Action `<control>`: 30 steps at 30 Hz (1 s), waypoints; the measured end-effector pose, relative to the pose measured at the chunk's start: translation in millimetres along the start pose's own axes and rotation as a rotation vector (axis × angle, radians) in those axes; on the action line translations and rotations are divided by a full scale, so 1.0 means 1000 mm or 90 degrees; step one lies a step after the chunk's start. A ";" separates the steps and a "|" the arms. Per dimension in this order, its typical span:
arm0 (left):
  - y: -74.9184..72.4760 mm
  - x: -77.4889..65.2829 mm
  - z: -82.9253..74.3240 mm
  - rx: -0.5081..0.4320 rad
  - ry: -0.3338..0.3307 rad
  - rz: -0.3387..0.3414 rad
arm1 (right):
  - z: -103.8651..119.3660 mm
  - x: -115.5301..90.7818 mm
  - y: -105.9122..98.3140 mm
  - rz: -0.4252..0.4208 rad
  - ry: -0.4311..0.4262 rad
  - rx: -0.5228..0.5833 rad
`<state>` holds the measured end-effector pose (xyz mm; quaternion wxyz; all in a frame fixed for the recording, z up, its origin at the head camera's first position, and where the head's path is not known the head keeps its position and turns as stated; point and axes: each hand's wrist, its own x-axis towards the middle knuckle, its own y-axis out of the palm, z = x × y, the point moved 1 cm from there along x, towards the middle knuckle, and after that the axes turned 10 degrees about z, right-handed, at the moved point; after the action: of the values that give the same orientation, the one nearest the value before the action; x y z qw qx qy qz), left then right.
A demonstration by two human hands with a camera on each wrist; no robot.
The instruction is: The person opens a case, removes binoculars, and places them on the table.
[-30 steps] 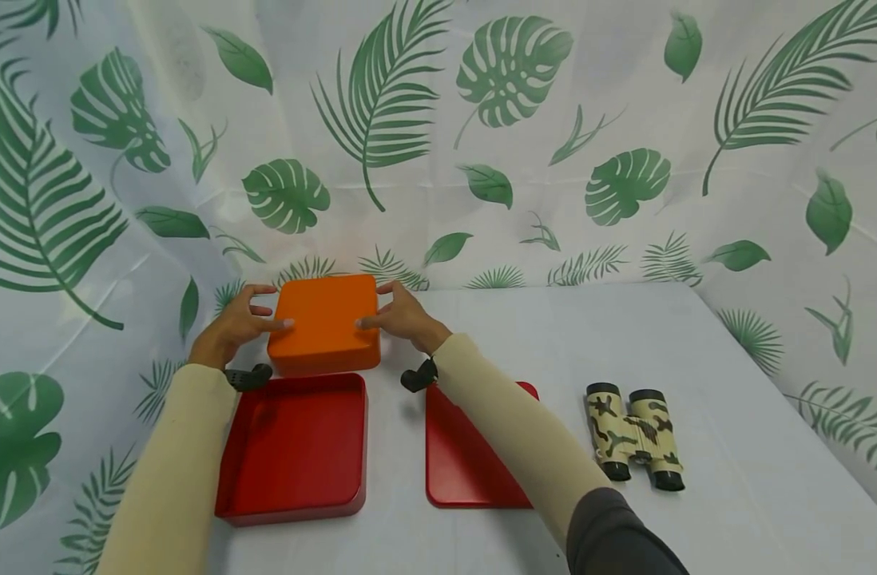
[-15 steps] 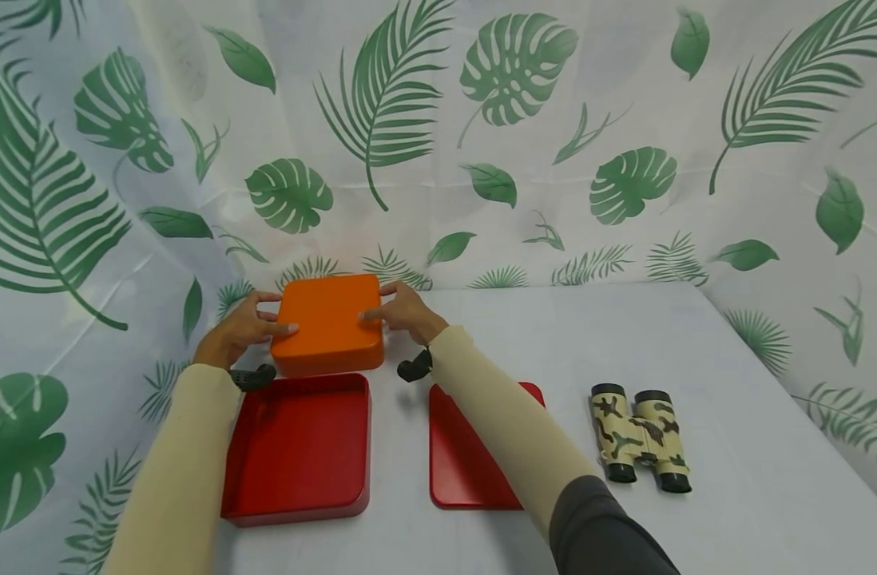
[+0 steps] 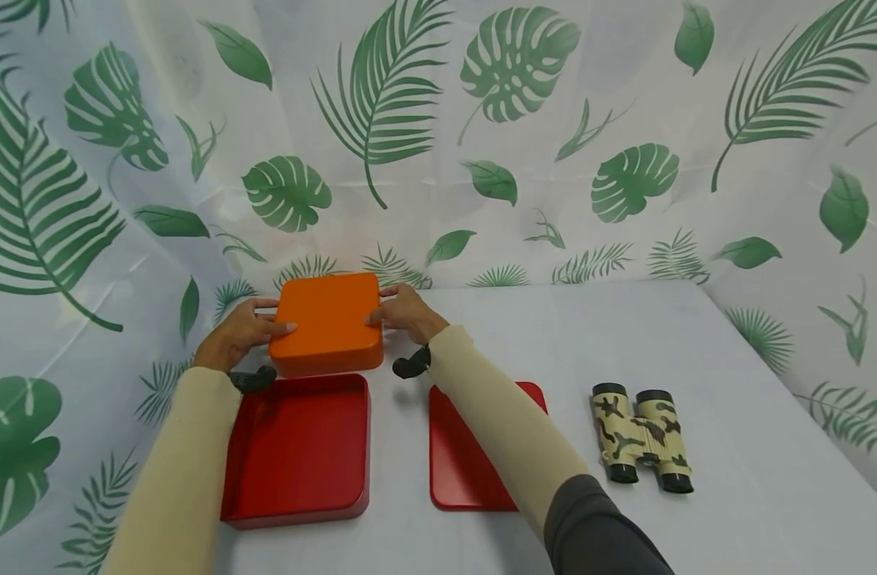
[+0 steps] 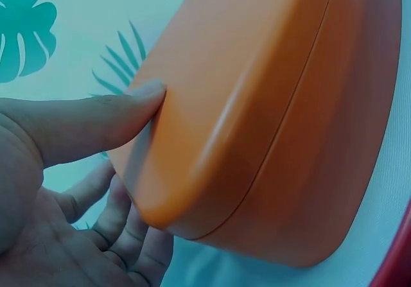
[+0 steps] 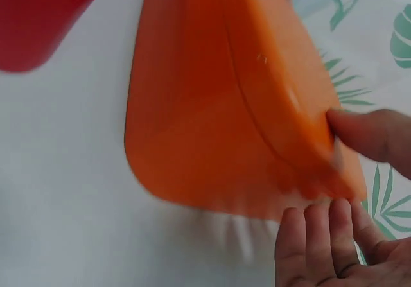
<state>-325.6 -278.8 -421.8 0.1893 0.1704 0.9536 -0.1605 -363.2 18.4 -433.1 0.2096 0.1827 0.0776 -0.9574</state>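
An orange lidded box (image 3: 327, 319) stands at the back left of the table, a thin seam running round its side below the top. My left hand (image 3: 240, 331) holds its left side, thumb on the top face and the other fingers at the side, as the left wrist view shows. On the opposite side my right hand (image 3: 406, 311) has its thumb on the lid's edge and fingertips against the side wall in the right wrist view. Directly in front of the orange box sits an uncovered red box (image 3: 298, 447), nothing inside it.
A flat red lid (image 3: 463, 463) lies right of the red box, partly hidden beneath my right forearm. Camouflage binoculars (image 3: 641, 439) rest farther right on the white table (image 3: 755, 479). A leaf-print curtain (image 3: 424, 120) closes off the back and sides.
My right thumb has slid slightly outward toward the orange box's right edge. Both hands stay at the box, which keeps its place; the view shifts slightly.
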 end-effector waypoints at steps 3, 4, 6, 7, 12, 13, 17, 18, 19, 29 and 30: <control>0.001 0.002 0.000 -0.031 -0.012 -0.007 | 0.002 0.000 0.001 -0.010 0.007 0.034; 0.001 0.002 -0.001 -0.042 -0.015 -0.009 | 0.002 0.000 0.001 -0.011 0.008 0.044; 0.002 0.004 -0.001 -0.062 -0.019 -0.010 | 0.003 0.000 0.000 -0.013 0.009 0.067; 0.003 0.005 -0.002 -0.067 -0.018 -0.008 | 0.003 0.000 0.000 -0.014 0.010 0.078; 0.004 0.007 -0.002 -0.097 -0.014 0.000 | 0.003 0.002 -0.003 -0.015 0.021 0.117; 0.003 0.007 -0.002 -0.101 -0.014 -0.001 | 0.004 0.003 -0.003 -0.013 0.024 0.121; 0.003 0.009 0.000 -0.122 -0.016 -0.008 | 0.004 0.006 -0.003 -0.004 0.031 0.139; 0.003 0.009 0.000 -0.128 -0.015 -0.008 | 0.003 0.008 -0.003 -0.002 0.032 0.144; 0.002 0.009 0.001 -0.133 -0.014 -0.008 | 0.003 0.008 -0.002 0.004 0.031 0.144; -0.001 0.009 0.010 -0.150 0.020 0.038 | -0.003 0.010 -0.001 0.032 0.009 0.127; -0.002 0.009 0.011 -0.151 0.026 0.045 | -0.003 0.010 -0.002 0.034 0.009 0.125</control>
<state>-330.5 -282.1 -434.4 0.1938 0.1834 0.9631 -0.0364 -371.5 16.8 -439.7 0.2154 0.2113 -0.0203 -0.9532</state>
